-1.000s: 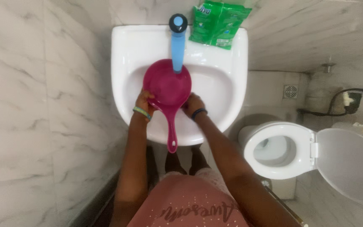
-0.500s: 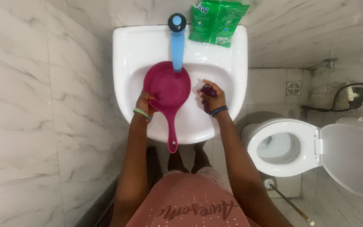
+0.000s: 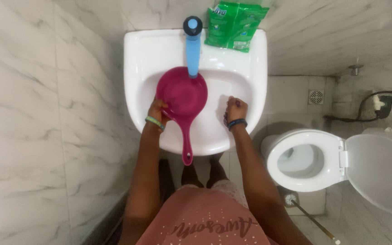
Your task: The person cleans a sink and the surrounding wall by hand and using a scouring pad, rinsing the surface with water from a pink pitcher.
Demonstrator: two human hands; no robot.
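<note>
The left hand [image 3: 156, 110] is closed on the left rim of a magenta scoop [image 3: 182, 96], fingers curled over the edge, so that the round bowl is held level above the basin of a white sink [image 3: 137, 68]. The scoop's long straight handle [image 3: 186, 143] runs toward the person and overhangs the front lip of the sink. The right hand [image 3: 235, 109] is drawn into a loose fist inside the basin, on its right slope; a small dark purple item is glimpsed among the fingers, but what it is cannot be told. The two hands are well apart, with bare white porcelain between them. A blue tap [image 3: 192, 50] with a dark round cap is seen at the back of the sink, its spout reaching out over the far edge of the scoop's bowl. A green packet [image 3: 234, 25] lies on the back right corner of the sink, against the wall. A marble-tiled wall [image 3: 46, 113] stands close along the left side of the sink, leaving little room there. To the right, a white toilet [image 3: 305, 159] with its lid raised is set near the sink, and a floor drain [image 3: 316, 97] and a dark cable [image 3: 364, 106] are noted beyond. Open room is limited to the basin interior and the narrow floor strip in front.
</note>
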